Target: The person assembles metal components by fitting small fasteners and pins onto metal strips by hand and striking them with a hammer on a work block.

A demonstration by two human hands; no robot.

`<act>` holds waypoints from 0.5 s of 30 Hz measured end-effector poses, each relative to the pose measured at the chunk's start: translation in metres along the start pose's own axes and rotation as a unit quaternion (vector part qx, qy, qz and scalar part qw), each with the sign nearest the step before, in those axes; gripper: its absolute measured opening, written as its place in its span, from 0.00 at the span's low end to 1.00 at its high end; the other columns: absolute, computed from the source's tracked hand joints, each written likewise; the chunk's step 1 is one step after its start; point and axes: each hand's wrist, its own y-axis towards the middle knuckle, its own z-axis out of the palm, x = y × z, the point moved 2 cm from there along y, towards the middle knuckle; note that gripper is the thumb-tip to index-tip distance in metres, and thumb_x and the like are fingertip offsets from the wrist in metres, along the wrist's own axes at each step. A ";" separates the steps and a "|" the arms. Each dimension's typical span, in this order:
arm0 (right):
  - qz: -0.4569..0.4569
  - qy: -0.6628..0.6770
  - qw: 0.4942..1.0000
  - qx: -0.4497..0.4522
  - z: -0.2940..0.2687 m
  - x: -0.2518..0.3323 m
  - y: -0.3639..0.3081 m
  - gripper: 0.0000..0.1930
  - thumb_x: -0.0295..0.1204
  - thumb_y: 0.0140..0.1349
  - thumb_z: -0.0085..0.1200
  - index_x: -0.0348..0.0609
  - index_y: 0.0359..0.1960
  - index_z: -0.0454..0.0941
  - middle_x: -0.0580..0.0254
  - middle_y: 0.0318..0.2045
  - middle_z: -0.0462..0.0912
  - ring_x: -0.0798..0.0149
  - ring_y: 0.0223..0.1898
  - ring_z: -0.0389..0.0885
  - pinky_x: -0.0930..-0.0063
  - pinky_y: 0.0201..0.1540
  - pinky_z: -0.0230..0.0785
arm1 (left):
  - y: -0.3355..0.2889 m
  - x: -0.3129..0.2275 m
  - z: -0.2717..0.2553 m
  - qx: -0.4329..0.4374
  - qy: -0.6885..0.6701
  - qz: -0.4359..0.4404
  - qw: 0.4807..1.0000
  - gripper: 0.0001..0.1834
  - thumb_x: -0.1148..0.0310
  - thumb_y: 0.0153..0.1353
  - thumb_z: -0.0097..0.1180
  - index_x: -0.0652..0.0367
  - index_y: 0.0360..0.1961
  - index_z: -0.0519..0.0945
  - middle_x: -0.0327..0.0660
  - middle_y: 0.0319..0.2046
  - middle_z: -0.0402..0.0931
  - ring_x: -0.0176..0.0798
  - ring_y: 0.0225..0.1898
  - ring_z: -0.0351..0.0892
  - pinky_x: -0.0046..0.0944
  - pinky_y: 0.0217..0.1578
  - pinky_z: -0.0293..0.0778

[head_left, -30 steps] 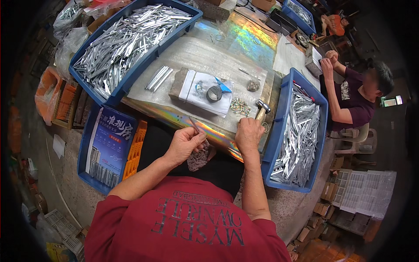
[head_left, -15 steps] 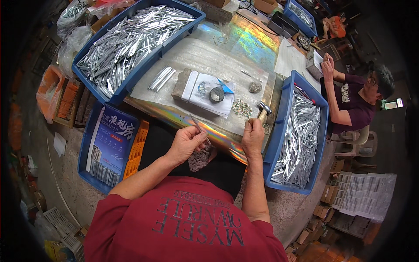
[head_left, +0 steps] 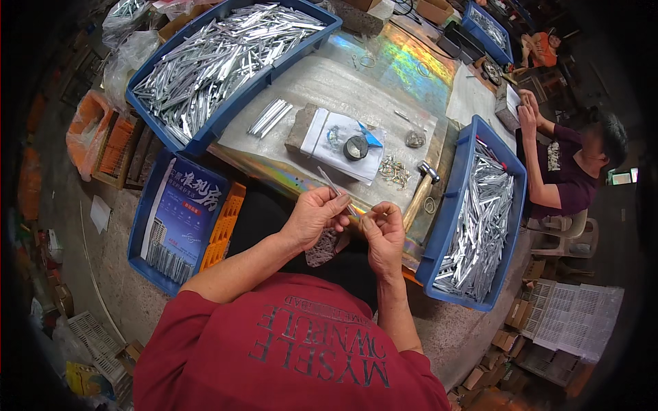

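Note:
My left hand (head_left: 317,214) pinches a thin silvery metal strip (head_left: 329,181), which points up and away over the table's near edge. My right hand (head_left: 384,233) is closed, thumb and fingertips together at the strip's near end. Below my hands a rough stone-like block (head_left: 321,252) rests at my lap. Just beyond my right hand a hammer (head_left: 419,195) with a wooden handle lies on the table, head pointing away. Small brass-coloured pieces (head_left: 394,171) are scattered left of its head. A dark round cup (head_left: 356,148) stands on a pad of white paper (head_left: 336,171) atop a block.
Blue bins of metal strips stand at the far left (head_left: 199,147) and right (head_left: 428,270). A row of strips (head_left: 270,118) lies on the table (head_left: 301,89). Another blue crate (head_left: 147,274) is lower left. A co-worker (head_left: 569,157) sits at the right.
My right hand has let go of the hammer, now lying on the table, and moved left to the metal strip. My left hand has come slightly right with the strip.

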 end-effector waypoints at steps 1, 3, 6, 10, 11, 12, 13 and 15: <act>0.014 0.018 1.000 0.014 0.003 0.000 -0.001 0.10 0.21 0.54 0.46 0.42 0.37 0.61 0.71 0.25 0.67 0.80 0.26 0.64 0.88 0.27 0.57 | -0.001 0.000 0.001 0.002 -0.007 -0.004 1.000 0.07 0.68 0.55 0.48 0.61 0.30 0.72 0.37 0.22 0.72 0.26 0.21 0.71 0.23 0.19 0.69; 0.016 0.032 0.999 0.014 0.007 -0.001 -0.003 0.10 0.21 0.54 0.46 0.42 0.37 0.61 0.71 0.25 0.67 0.80 0.25 0.64 0.88 0.26 0.56 | -0.002 0.000 0.001 0.004 -0.013 -0.008 1.000 0.07 0.67 0.55 0.48 0.61 0.30 0.72 0.37 0.22 0.72 0.26 0.21 0.71 0.23 0.19 0.69; 0.015 0.030 0.999 0.017 0.007 -0.006 -0.004 0.10 0.21 0.54 0.46 0.42 0.37 0.61 0.71 0.24 0.66 0.80 0.25 0.64 0.88 0.27 0.56 | -0.003 0.002 0.000 0.005 -0.016 -0.008 1.000 0.08 0.67 0.56 0.48 0.61 0.30 0.72 0.37 0.22 0.71 0.26 0.21 0.71 0.23 0.19 0.69; 0.020 0.051 0.998 0.019 0.010 -0.006 -0.004 0.10 0.20 0.54 0.45 0.42 0.37 0.61 0.71 0.24 0.66 0.80 0.26 0.64 0.88 0.27 0.56 | -0.004 0.005 -0.002 0.010 -0.014 -0.008 1.000 0.08 0.68 0.56 0.47 0.62 0.31 0.72 0.37 0.22 0.71 0.26 0.21 0.70 0.23 0.19 0.69; 0.023 0.054 0.998 0.016 0.011 -0.005 -0.005 0.10 0.20 0.54 0.45 0.42 0.37 0.61 0.71 0.24 0.67 0.80 0.26 0.64 0.88 0.27 0.56 | -0.004 0.006 -0.002 0.013 -0.011 -0.007 1.000 0.08 0.68 0.56 0.47 0.62 0.31 0.71 0.36 0.22 0.71 0.26 0.21 0.70 0.23 0.19 0.69; 0.023 0.054 0.998 0.015 0.010 -0.006 -0.005 0.10 0.20 0.54 0.45 0.42 0.37 0.61 0.71 0.24 0.67 0.80 0.26 0.64 0.88 0.27 0.56 | -0.004 0.006 -0.002 0.013 -0.011 -0.007 1.000 0.08 0.68 0.56 0.47 0.62 0.31 0.71 0.36 0.22 0.71 0.26 0.21 0.70 0.23 0.19 0.69; 0.023 0.054 0.998 0.017 0.009 -0.007 -0.005 0.10 0.20 0.54 0.45 0.42 0.37 0.61 0.70 0.24 0.67 0.80 0.26 0.64 0.88 0.27 0.56 | -0.004 0.006 -0.002 0.016 -0.008 -0.008 1.000 0.08 0.68 0.56 0.47 0.62 0.31 0.71 0.36 0.22 0.71 0.26 0.21 0.70 0.23 0.19 0.69; 0.024 0.054 0.998 0.019 0.009 -0.007 -0.005 0.10 0.20 0.54 0.45 0.42 0.37 0.61 0.70 0.24 0.67 0.79 0.26 0.64 0.88 0.27 0.56 | -0.005 0.005 -0.001 0.018 -0.004 -0.009 1.000 0.08 0.68 0.56 0.47 0.63 0.31 0.71 0.36 0.22 0.71 0.26 0.21 0.70 0.23 0.19 0.69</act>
